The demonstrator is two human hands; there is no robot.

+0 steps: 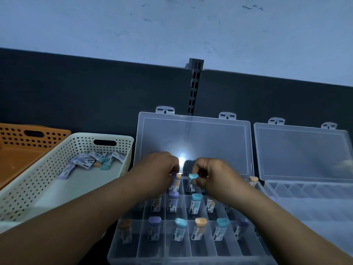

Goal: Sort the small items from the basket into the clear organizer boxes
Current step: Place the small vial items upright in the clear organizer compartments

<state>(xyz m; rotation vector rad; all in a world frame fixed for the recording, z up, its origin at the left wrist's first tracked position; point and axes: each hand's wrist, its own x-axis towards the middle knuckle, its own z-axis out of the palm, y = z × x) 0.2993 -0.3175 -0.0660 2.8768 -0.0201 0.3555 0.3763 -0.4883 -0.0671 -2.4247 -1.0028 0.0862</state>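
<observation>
A clear organizer box (191, 249) lies open in front of me, with several small capped items standing in its compartments. My left hand (158, 167) pinches an orange-capped item (178, 181) in the back row. My right hand (210, 175) pinches a teal-capped item (192, 181) one compartment to the right. A white perforated basket (57, 165) at the left holds several more small items (91, 161) in its far corner. A second open clear organizer box (309, 192) stands at the right; its compartments look empty.
An orange perforated basket (24, 142) sits at the far left behind the white one. Both organizer lids (194, 142) lean against a dark back panel with a slotted upright (194, 87). The light is dim.
</observation>
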